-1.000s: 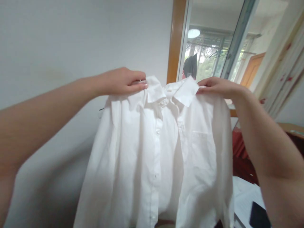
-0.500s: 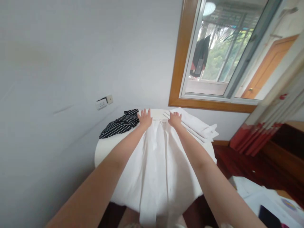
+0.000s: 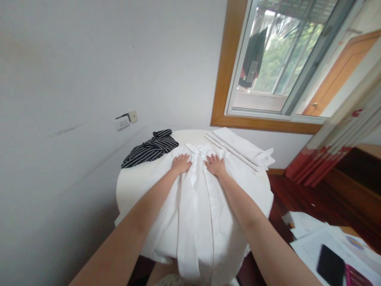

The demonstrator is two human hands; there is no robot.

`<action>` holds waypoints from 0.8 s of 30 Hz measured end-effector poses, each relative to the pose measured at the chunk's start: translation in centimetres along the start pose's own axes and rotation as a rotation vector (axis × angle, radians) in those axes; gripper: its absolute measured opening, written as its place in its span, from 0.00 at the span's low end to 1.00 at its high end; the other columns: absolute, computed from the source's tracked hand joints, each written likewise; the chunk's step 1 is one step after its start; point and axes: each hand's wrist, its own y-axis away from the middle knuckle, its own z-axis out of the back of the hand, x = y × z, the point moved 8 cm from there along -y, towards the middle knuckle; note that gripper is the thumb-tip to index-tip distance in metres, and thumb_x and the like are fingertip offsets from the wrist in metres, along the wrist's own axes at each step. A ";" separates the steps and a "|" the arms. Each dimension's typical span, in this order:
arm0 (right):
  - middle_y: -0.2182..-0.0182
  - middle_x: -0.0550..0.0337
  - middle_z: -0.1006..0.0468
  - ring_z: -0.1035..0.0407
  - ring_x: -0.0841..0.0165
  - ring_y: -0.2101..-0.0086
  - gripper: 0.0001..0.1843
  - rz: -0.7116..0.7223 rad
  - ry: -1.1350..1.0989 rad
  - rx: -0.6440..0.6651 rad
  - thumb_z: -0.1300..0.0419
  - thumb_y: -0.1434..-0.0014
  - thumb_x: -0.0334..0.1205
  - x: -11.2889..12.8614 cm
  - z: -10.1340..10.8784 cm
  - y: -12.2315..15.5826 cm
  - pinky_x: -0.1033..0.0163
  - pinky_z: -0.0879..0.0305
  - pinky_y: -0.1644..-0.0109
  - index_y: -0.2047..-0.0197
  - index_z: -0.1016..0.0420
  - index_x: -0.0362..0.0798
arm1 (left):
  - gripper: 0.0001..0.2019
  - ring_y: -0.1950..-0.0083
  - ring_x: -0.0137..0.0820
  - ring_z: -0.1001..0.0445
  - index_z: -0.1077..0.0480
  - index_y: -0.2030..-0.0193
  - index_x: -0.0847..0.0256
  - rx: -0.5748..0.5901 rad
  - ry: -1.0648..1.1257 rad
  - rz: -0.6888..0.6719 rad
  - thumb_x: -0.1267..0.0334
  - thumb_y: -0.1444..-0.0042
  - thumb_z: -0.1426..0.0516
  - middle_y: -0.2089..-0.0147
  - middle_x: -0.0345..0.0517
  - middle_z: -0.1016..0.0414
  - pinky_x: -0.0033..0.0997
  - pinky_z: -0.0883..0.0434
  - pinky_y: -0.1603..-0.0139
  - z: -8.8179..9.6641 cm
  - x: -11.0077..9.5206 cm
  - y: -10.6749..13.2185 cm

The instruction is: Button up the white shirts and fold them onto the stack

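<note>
A white button shirt (image 3: 196, 206) lies spread front-up on a round white table (image 3: 131, 184), its hem hanging over the near edge. My left hand (image 3: 181, 163) rests flat on the shirt's chest just left of the button placket, fingers stretched out. My right hand (image 3: 216, 165) lies flat just right of the placket, fingers spread. Both palms press on the cloth below the collar and hold nothing.
A black-and-white striped garment (image 3: 150, 150) lies crumpled at the table's far left. Folded white cloth (image 3: 241, 149) is stacked at the far right. A wall socket (image 3: 125, 120), a wood-framed window (image 3: 268, 67), red-patterned curtains (image 3: 327, 159), and papers with a dark phone (image 3: 330, 264) surround the table.
The shirt, held up by its shoulders a second ago, now lies on the table. Both hands have let go and slid toward me from the collar to the chest.
</note>
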 end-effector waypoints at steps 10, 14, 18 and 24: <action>0.28 0.55 0.49 0.57 0.53 0.30 0.31 -0.018 -0.041 -0.119 0.62 0.30 0.56 0.8 0.2 -1.5 0.36 0.59 0.32 0.28 0.46 0.58 | 0.31 0.24 0.46 0.55 0.48 0.27 0.51 0.042 -0.057 0.081 0.46 0.34 0.63 0.24 0.50 0.54 0.65 0.53 0.30 -0.6 -0.5 -0.8; 0.30 0.56 0.43 0.52 0.56 0.32 0.27 0.001 -0.037 -0.197 0.60 0.29 0.48 0.6 0.6 -1.2 0.42 0.55 0.32 0.31 0.40 0.56 | 0.29 0.25 0.47 0.53 0.45 0.28 0.46 0.009 -0.053 0.033 0.45 0.33 0.62 0.24 0.50 0.52 0.65 0.53 0.31 -0.4 -0.5 -0.8; 0.33 0.57 0.38 0.48 0.58 0.34 0.25 -0.006 -0.052 -0.230 0.58 0.30 0.43 0.2 0.9 -0.8 0.46 0.52 0.32 0.34 0.35 0.55 | 0.25 0.26 0.45 0.48 0.39 0.32 0.44 -0.026 -0.028 0.003 0.49 0.33 0.58 0.26 0.47 0.46 0.60 0.49 0.30 -0.2 -0.3 -0.5; 0.33 0.59 0.37 0.46 0.58 0.35 0.25 -0.059 -0.087 -0.245 0.58 0.30 0.42 -1.1 0.9 -0.4 0.45 0.51 0.32 0.35 0.33 0.55 | 0.23 0.29 0.40 0.42 0.33 0.35 0.47 -0.103 -0.007 -0.049 0.55 0.33 0.56 0.29 0.44 0.38 0.48 0.44 0.30 -0.1 -0.1 0.3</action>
